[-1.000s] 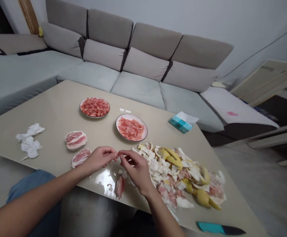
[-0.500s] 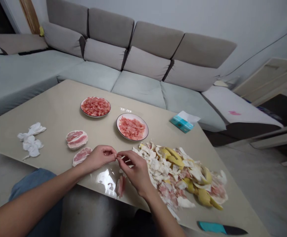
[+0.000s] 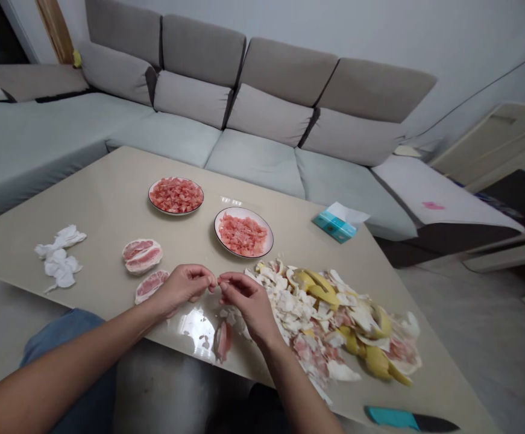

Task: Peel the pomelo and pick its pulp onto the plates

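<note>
My left hand [image 3: 188,288] and my right hand [image 3: 246,299] face each other above the table's near edge, fingertips pinched and a small gap between them. Whatever sits in either pinch is too small to name. Below my right hand lies a pinkish pomelo segment [image 3: 223,341]. Two peeled pomelo chunks, one farther [image 3: 141,256] and one nearer [image 3: 150,287], rest to the left; my left hand partly covers the nearer one. Beyond my hands stand a plate [image 3: 219,235] of pink pulp pieces [image 3: 244,234] and a fuller plate [image 3: 155,208] of redder pulp [image 3: 176,194].
A heap of white pith and yellow peel [image 3: 320,313] spreads right of my right hand. A knife with a teal handle [image 3: 391,417] lies at the near right edge. Crumpled tissues [image 3: 61,259] are far left, a tissue pack [image 3: 337,224] at the back right. A sofa [image 3: 253,157] stands behind.
My fingertips, touching before, have come slightly apart. The view has shifted a little; the plates, pomelo chunks and peel heap stay in place.
</note>
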Available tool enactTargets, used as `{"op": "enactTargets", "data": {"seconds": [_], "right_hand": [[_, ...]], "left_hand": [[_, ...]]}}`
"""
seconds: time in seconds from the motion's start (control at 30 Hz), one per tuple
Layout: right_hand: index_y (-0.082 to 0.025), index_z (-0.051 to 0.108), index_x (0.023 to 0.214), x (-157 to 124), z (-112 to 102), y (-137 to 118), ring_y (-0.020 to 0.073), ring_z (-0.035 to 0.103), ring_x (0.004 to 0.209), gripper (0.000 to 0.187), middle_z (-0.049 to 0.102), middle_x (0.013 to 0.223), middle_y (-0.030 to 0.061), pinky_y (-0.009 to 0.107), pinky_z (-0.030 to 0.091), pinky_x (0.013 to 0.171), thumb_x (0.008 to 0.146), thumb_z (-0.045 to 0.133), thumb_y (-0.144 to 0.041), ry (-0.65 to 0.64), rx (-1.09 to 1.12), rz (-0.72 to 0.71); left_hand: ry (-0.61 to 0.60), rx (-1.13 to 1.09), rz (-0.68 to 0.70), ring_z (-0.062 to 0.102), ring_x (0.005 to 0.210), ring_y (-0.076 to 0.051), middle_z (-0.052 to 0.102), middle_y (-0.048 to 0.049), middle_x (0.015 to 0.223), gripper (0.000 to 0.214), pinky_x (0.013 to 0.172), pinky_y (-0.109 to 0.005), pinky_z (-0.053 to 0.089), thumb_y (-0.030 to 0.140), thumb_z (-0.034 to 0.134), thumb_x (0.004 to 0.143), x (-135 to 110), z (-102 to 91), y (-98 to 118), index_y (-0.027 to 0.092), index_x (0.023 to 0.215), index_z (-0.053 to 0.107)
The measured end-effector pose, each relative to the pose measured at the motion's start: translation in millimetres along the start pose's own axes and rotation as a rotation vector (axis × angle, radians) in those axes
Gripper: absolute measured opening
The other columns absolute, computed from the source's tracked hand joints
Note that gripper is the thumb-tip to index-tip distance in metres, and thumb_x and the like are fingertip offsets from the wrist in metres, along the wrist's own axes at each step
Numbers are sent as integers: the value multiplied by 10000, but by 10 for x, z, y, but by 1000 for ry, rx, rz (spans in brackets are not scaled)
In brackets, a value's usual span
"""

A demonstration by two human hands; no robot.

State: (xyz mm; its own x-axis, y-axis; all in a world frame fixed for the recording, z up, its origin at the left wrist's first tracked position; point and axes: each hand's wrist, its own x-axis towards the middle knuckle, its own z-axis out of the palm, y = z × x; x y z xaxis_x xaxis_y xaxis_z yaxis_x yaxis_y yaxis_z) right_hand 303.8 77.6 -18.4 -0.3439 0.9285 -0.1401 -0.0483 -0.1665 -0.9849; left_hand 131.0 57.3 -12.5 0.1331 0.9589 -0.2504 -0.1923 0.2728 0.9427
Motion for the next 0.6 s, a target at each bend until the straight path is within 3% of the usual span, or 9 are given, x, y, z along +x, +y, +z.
{"op": "enactTargets", "data": {"seconds": [0.13, 0.4, 0.5, 0.6], "right_hand": [[-201, 732, 911, 23, -11, -14, 160, 631, 721, 343, 710, 845, 35, 298, 554, 671, 662, 811, -424, 49, 58, 57], [-207, 730, 909, 57, -93, -30, 134, 608, 671, 372, 704, 835, 24, 280, 539, 642, 645, 810, -456, 61, 73, 76], [-182, 716, 940, 265, -287, -97, 127, 582, 630, 387, 691, 827, 32, 261, 522, 587, 709, 733, -491, 147, -111, -38], [-156, 692, 996, 631, -569, -213, 148, 605, 650, 399, 704, 857, 52, 268, 528, 579, 793, 594, -485, 276, -454, -153]], "left_hand": [[-3, 96, 5, 287, 474, -47, 501, 31, 595, 256, 440, -199, 174, 372, 637, 760, -13, -20, 13, 119, 749, 672], [-7, 156, -25, 332, 503, -62, 536, 22, 626, 260, 444, -187, 221, 387, 626, 765, -28, -2, 19, 134, 794, 676], [3, 196, -16, 354, 498, -63, 563, 15, 651, 250, 437, -184, 235, 387, 612, 759, 25, -8, 41, 141, 779, 651], [39, 319, 10, 367, 469, -64, 574, 18, 655, 252, 422, -193, 252, 392, 601, 743, 280, 2, 132, 144, 778, 635]]}}
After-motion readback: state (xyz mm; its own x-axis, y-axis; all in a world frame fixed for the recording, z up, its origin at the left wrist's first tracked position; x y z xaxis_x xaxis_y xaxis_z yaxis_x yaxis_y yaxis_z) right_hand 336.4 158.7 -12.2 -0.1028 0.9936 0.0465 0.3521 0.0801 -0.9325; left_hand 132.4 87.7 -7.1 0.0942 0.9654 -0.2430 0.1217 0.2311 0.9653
